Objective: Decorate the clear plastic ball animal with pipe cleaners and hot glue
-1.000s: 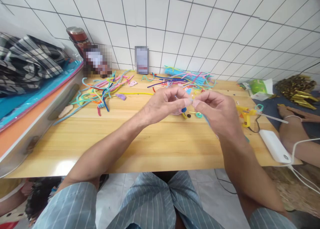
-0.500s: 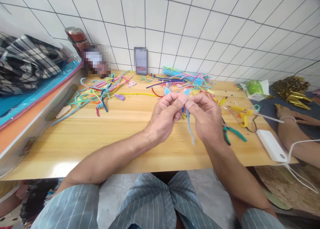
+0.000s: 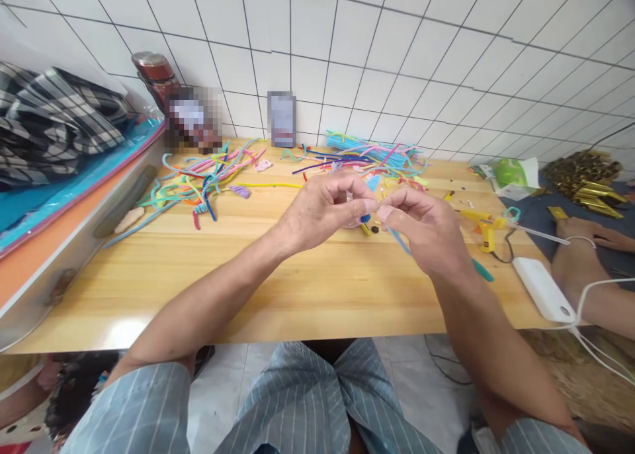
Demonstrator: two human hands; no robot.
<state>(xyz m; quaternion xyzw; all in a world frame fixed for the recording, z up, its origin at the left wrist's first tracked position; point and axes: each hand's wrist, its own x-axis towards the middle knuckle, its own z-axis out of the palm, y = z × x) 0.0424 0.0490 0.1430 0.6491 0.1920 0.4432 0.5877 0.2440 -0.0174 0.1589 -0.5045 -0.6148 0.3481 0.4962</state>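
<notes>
From far off, I look down past striped trousers (image 3: 297, 401) to the near edge of the wooden table (image 3: 278, 295). Near that edge, to the right, lies a white box (image 3: 543, 288), close to another person's arm (image 3: 570, 269). The right forearm hides part of a green handle (image 3: 483, 270), so I can't see the rest. Farther in, the left hand (image 3: 322, 209) and right hand (image 3: 421, 226) come nearly tip to tip above the table. I think they're up there so small ends can be worked without bumping anything. The right finger and thumb pinch a thin blue strip (image 3: 398, 241), which slants down below them. The left finger and thumb make a narrow pinch, but I can't tell if they hold its end. The left hand partly covers a small blue ball (image 3: 366, 219). A yellow glue gun (image 3: 489, 232) sits off right. Behind, fuzzy sticks (image 3: 213, 176) lie tangled, and a blurry phone (image 3: 282, 120) leans on the tiled wall (image 3: 397, 57), perhaps for easy looking.
</notes>
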